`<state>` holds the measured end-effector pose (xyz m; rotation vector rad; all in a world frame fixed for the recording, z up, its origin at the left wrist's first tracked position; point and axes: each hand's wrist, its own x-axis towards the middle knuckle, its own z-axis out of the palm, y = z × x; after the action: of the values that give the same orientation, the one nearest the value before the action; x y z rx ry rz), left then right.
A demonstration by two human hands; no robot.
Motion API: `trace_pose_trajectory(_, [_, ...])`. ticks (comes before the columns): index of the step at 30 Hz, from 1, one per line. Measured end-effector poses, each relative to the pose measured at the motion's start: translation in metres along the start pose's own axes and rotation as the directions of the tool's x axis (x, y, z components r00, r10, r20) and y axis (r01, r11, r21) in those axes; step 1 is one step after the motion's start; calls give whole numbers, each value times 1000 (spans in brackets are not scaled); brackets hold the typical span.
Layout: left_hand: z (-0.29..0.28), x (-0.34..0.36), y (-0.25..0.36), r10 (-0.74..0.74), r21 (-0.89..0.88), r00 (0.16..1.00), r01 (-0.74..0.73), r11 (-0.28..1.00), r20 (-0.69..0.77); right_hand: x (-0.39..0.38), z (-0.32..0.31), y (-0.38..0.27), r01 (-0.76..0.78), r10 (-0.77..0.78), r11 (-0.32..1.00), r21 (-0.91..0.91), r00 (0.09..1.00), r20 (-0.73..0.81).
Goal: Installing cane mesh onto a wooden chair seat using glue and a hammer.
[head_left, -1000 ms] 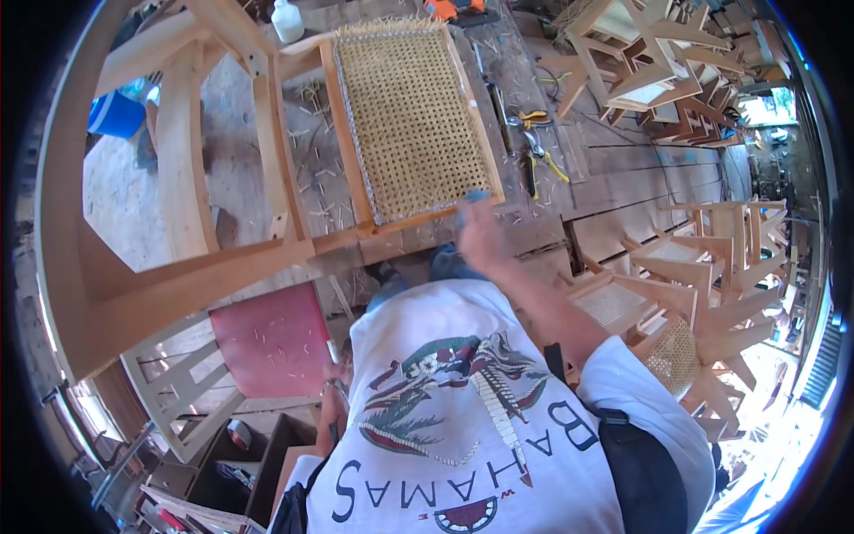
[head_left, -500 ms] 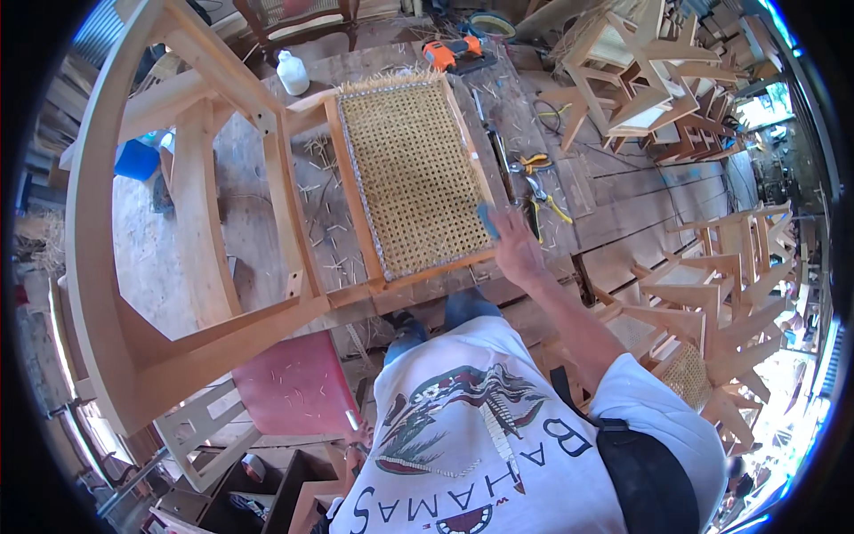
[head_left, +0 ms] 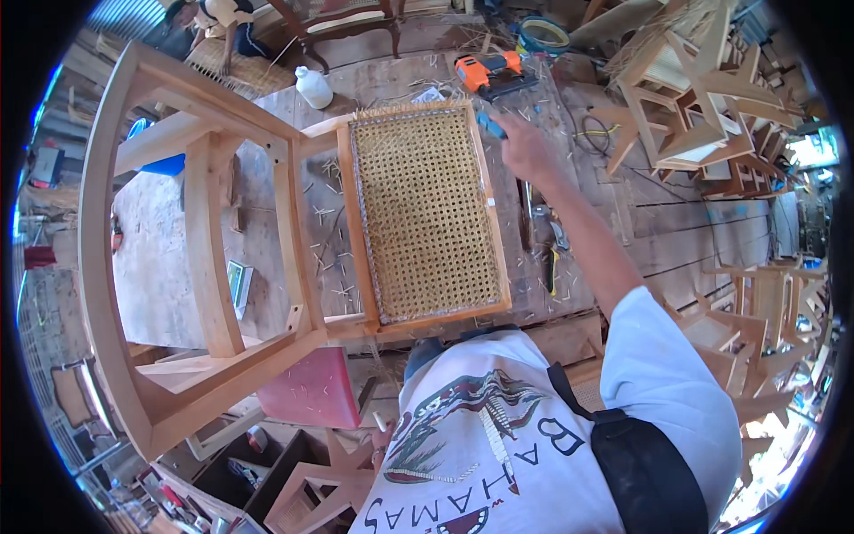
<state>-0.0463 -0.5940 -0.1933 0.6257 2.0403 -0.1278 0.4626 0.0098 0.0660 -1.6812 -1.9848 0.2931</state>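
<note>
A wooden chair frame [head_left: 209,258] lies on the worktable, its seat panel of woven cane [head_left: 427,214] facing up. Loose cane ends stick out along the panel's far edge. My right hand [head_left: 531,153] is closed around a small blue thing [head_left: 490,125] whose kind I cannot make out; it is just beyond the seat's far right corner. Low in the picture, beside my shirt, my left hand [head_left: 382,438] is partly hidden. A short whitish stick [head_left: 379,419] pokes up from its fingers.
An orange nail gun [head_left: 489,71] and a white bottle [head_left: 313,87] stand at the table's far side. Pliers [head_left: 553,267] lie right of the seat. Stacked chair frames [head_left: 694,98] fill the right. Another person [head_left: 227,31] crouches at far left.
My right hand, with the blue thing, has moved away from me along the seat's right side, from the near corner to the far one. The view has shifted, bringing another person into sight.
</note>
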Motion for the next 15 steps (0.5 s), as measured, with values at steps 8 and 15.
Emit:
trace_pose_trajectory(8, [40, -55, 43, -124, -88, 992, 127, 988, 36, -78, 58, 21, 78, -88, 995, 55, 970, 228])
trace_pose_trajectory(15, [19, -80, 159, -147, 390, 987, 110, 914, 67, -145, -30, 54, -292, -20, 907, 304, 691, 723])
